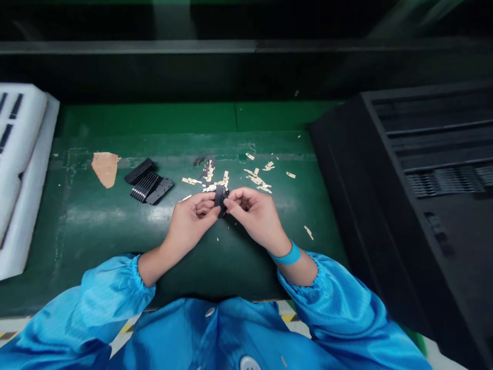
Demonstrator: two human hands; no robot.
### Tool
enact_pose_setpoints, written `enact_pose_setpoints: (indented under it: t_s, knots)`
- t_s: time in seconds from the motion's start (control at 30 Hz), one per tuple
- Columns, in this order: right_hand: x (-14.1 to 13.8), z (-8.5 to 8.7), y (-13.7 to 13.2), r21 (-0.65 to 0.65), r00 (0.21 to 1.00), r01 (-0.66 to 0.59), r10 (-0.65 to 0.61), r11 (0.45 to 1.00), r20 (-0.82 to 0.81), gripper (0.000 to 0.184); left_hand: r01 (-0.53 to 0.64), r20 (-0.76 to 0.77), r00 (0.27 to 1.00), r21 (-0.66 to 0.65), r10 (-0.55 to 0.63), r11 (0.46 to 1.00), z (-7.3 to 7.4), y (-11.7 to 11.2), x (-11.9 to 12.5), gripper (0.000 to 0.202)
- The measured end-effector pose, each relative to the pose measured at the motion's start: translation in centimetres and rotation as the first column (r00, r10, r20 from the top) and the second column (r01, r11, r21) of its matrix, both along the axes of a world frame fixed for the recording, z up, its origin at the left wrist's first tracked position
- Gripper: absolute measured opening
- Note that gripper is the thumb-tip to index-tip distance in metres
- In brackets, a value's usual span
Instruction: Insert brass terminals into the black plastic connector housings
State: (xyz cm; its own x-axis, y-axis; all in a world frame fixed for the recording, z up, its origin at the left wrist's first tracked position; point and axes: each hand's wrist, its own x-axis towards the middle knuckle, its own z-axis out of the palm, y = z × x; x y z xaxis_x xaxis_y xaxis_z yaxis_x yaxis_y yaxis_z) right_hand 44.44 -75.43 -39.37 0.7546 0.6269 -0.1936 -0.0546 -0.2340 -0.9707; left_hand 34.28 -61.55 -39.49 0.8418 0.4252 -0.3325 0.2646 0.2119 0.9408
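Both hands meet over the middle of the green bench top (96,226). My left hand (192,216) and my right hand (256,213) pinch a small black flat part (220,198) between their fingertips, fingers curled. Just beyond the hands lie several pale paper backing scraps (258,180). A small pile of similar black flat parts (148,186) rests on the bench to the left of my left hand. I wear blue sleeves and a blue band (287,255) on the right wrist.
A white foam tray (23,169) with slots sits at the left edge. Large black moulded trays (423,195) fill the right side. A brown paper piece (105,167) lies by the pile. A dark rail (231,49) runs along the back.
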Motion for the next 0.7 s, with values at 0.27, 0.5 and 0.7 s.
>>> enact_pose_setpoints:
  t_s: [0.27,0.5,0.7]
  knots:
    - [0.15,-0.04,-0.04,-0.029,1.000,-0.021,0.021,0.999,-0.008,0.017,0.015,0.003,1.000,-0.009,-0.015,1.000,-0.15,0.04,-0.09,0.036]
    - [0.17,0.02,-0.05,-0.032,1.000,-0.026,0.026,0.999,-0.015,0.017,0.001,0.004,1.000,-0.015,-0.001,1.000,-0.20,0.06,0.02,0.035]
    - [0.14,0.00,-0.03,-0.030,0.999,-0.027,0.026,0.999,-0.023,0.017,0.002,0.010,1.000,0.000,-0.002,1.000,-0.11,0.07,-0.15,0.034]
